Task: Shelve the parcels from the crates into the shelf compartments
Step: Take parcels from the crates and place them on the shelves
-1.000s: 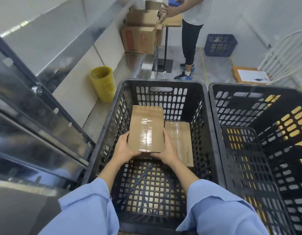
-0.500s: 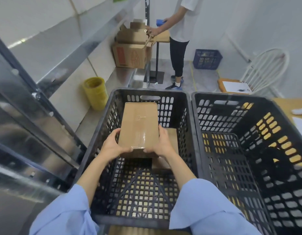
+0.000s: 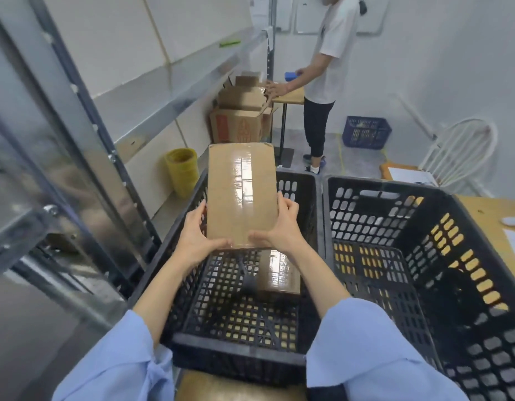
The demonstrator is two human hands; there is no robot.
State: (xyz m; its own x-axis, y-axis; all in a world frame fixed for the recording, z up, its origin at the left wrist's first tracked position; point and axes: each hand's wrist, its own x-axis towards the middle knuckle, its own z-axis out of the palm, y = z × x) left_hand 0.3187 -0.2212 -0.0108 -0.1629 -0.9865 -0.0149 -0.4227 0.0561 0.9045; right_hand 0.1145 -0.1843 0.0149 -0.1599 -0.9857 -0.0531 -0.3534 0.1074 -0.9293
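Above the left crate (image 3: pixel 239 358) (second parcel (image 3: pixel 280 274) inside), left hand (image 3: pixel 196 239) and right hand (image 3: pixel 282 231) grip a taped parcel (image 3: pixel 241 192).

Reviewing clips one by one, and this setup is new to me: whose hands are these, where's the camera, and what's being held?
No robot here: a camera on the wearer's head looks down at their own hands. The left hand and right hand hold a taped parcel by its near end, above the left crate. A second parcel lies on that crate's floor. The right crate stands beside it, a metal shelf is on the left, and another person works at the back.
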